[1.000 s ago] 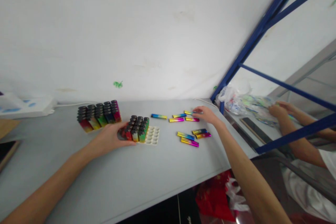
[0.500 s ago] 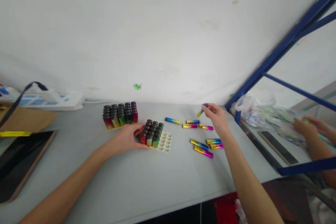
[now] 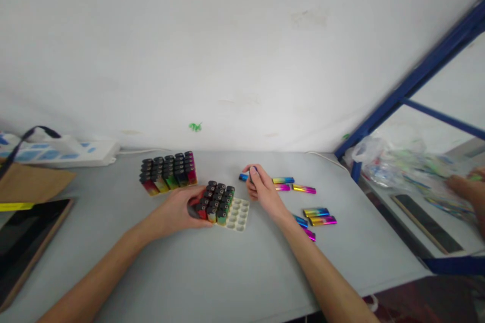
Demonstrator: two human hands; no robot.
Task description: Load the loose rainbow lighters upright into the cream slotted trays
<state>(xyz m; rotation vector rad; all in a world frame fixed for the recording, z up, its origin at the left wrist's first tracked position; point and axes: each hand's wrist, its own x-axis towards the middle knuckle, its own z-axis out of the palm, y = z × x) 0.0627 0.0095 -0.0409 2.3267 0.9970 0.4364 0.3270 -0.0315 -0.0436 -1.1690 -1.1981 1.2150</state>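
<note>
My left hand [image 3: 184, 208] grips the left side of a white tray [image 3: 238, 215] partly filled with upright lighters [image 3: 217, 203] in red, yellow and green rows. Its right part shows bare round slots. My right hand [image 3: 259, 187] is closed on a lighter, mostly hidden in the fingers, just right of the tray. Around and beyond that hand, shiny blue, yellow and pink lighters [image 3: 304, 189] lie flat on the table. A full block of upright lighters [image 3: 169, 174] stands behind my left hand.
At the left are a dark tablet [image 3: 32, 245], a brown cardboard piece [image 3: 36, 181] and a white power strip [image 3: 96, 154]. A blue metal frame [image 3: 401, 93] rises at the right; beyond it, another person's hand [image 3: 464, 186] is near plastic bags [image 3: 401, 161].
My right hand has moved left with the lighter, from behind the loose lighters to near the tray. My left hand stays on the tray. The view has shifted slightly.
</note>
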